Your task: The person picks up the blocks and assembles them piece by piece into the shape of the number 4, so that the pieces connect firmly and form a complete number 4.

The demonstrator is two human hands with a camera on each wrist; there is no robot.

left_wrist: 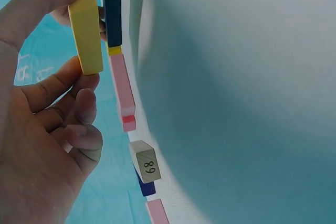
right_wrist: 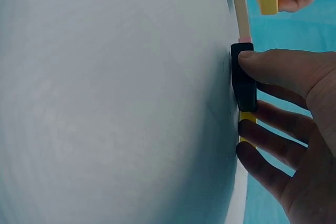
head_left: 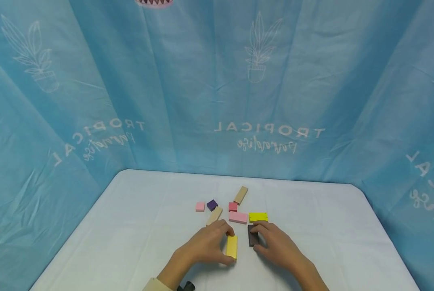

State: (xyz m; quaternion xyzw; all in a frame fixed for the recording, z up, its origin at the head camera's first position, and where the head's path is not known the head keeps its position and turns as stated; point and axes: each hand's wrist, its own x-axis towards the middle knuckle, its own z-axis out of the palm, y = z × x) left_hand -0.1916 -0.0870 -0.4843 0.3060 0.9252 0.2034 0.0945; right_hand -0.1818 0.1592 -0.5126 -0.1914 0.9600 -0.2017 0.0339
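Head view evenly lit, soft; both wrist views dimmer, with a blue-green cast.
Light source out of frame. White tabletop (head_left: 158, 226) reads bright, no blown patches; faint soft-edged shadows under left hand (head_left: 209, 242) and right hand (head_left: 276, 244), spreading to the near side. Blue curtain (head_left: 187, 101) shows light/dark banding along its folds, slight sheen at far left. Wrist views: broad diffuse shade across the tabletop, palms underexposed, dark block (right_wrist: 243, 77) nearly loses detail. Table edge bows in right wrist view, likely lens distortion. Digits on pale wooden block (left_wrist: 147, 163) legible; no obvious motion blur.
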